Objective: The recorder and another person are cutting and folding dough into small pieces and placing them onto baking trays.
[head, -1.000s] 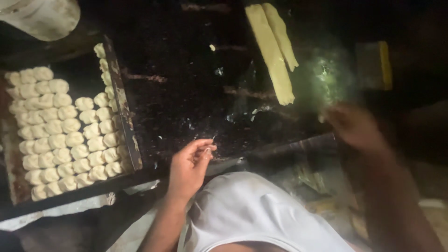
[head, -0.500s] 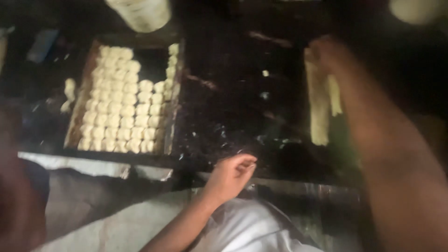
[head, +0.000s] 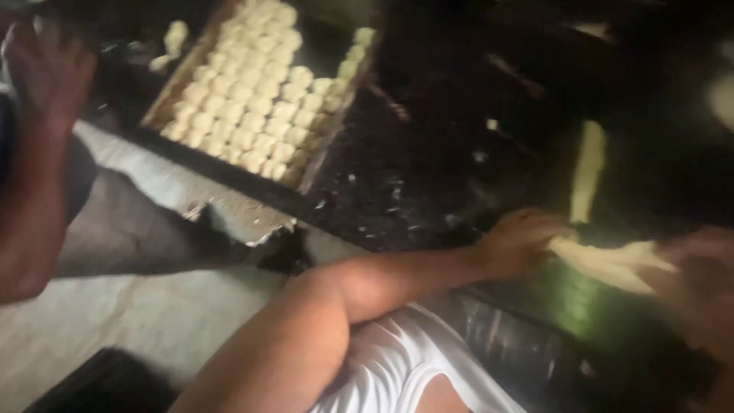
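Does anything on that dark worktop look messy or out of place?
Yes: pale scraps lie scattered over the dark worktop beside the tray, and one dough piece lies outside the tray, apart from the neat rows.

Right hand (head: pixel 699 275) (motion-blurred, edge-cropped)

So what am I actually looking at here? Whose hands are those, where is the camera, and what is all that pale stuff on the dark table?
There is no machine here: a person wears a camera on the head, and it looks down at their own bare hands. The left hand and the blurred right hand together grip a pale strip of dough over the dark worktop. Another dough strip lies further back. At upper left a tray holds rows of small dough pieces. The arm at the far left seems to belong to someone else nearby. The picture is dim and smeared by motion.
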